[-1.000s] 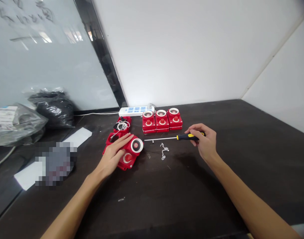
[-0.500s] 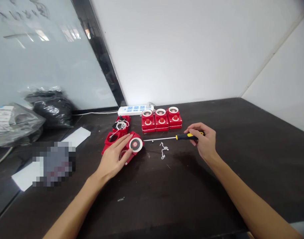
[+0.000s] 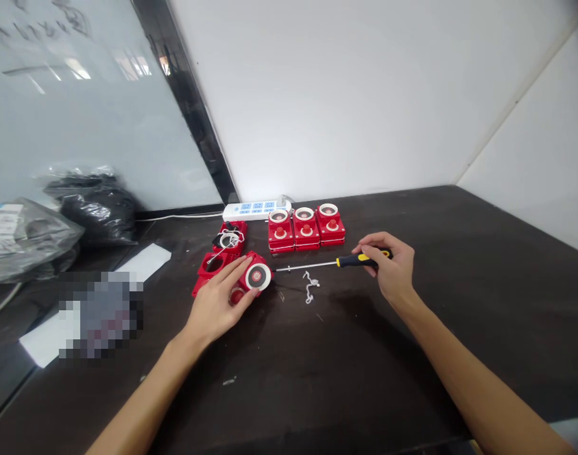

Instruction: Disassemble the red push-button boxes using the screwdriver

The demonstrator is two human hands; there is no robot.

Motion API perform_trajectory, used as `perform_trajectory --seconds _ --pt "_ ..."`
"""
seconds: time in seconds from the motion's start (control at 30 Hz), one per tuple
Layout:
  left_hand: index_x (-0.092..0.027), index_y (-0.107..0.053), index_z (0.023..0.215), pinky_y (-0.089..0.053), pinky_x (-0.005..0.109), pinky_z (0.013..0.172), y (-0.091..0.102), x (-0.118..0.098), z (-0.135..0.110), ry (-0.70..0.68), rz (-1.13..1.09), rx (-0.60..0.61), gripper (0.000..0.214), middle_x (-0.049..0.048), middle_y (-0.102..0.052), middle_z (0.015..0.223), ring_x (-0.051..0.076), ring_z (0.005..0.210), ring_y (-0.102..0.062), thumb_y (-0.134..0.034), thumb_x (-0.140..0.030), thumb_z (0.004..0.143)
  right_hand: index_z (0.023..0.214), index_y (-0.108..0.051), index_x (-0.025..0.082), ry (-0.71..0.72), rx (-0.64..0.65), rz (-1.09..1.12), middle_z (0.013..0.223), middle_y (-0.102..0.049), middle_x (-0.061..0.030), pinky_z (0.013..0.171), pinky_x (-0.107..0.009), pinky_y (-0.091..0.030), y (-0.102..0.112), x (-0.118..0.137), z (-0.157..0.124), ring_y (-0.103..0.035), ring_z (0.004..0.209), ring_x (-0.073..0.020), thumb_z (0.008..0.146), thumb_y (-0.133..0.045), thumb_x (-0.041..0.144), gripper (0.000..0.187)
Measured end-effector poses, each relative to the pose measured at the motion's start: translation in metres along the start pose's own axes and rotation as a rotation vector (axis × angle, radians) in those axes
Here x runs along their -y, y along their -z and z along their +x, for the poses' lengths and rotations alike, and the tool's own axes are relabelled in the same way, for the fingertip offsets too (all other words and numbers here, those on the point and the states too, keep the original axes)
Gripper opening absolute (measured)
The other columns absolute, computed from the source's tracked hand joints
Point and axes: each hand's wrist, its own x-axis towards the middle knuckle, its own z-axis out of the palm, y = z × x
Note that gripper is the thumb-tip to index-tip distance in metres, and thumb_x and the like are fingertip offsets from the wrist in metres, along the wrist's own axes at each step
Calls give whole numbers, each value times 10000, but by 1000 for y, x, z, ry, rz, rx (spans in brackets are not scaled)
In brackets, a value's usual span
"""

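Note:
My left hand (image 3: pixel 220 294) presses on a red alarm box (image 3: pixel 259 277) with a white-ringed round speaker, its fingers and thumb bracketing the speaker. Part of the box's red button shows under the thumb. In my right hand (image 3: pixel 391 262) is a screwdriver (image 3: pixel 350 260) with a black and yellow handle, held level. The metal shaft points left, and its tip meets the right side of the box; exactly what it touches is too small to tell. Just behind the left hand lies an open red housing (image 3: pixel 215 260). A small white cord (image 3: pixel 310 287) lies below the shaft.
Three red alarm boxes (image 3: pixel 306 230) stand in a row at the back, beside a white power strip (image 3: pixel 253 210). Another red box with white wires (image 3: pixel 230 237) sits left of them. Plastic bags (image 3: pixel 94 208) and white paper (image 3: pixel 149 260) are at the left on the dark table (image 3: pixel 289 379).
The box under my left hand has turned slightly, so its red button now shows. The screwdriver has shifted a little, its tip still at the box's right side.

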Motion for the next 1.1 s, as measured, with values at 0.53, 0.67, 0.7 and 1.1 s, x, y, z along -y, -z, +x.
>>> perform_trajectory --seconds 0.53,0.67,0.7,1.1 --pt "-266 -540 1375 -483 436 1042 0 -2 0 40 23 -20 611 43 -564 1412 286 1264 -558 -537 -608 868 794 -671 186 98 4 -130 703 -687 -39 392 -213 -385 -1 5 -5 -643 630 -177 786 -634 221 51" --pt "-261 -561 1353 -500 449 1013 1 -2 1 53 15 -36 609 56 -594 1373 293 1218 -590 -529 -623 865 815 -678 206 224 66 -260 738 -694 -26 538 -273 -502 2 13 -10 -657 675 -180 836 -608 240 80" --pt "-255 -562 1352 -501 449 1011 1 -3 1 49 16 -38 605 62 -597 1366 292 1208 -595 -530 -616 868 813 -679 212 269 84 -300 746 -696 -24 592 -295 -525 3 16 -11 -658 684 -181 845 -603 244 88" --pt "-193 -583 1324 -499 460 1000 -12 -19 1 -63 177 -166 538 117 -607 1305 291 1150 -594 -606 -472 864 932 -686 175 -3 127 -302 768 -694 -54 415 -265 -446 -1 26 -8 -592 447 -138 842 -635 433 278"
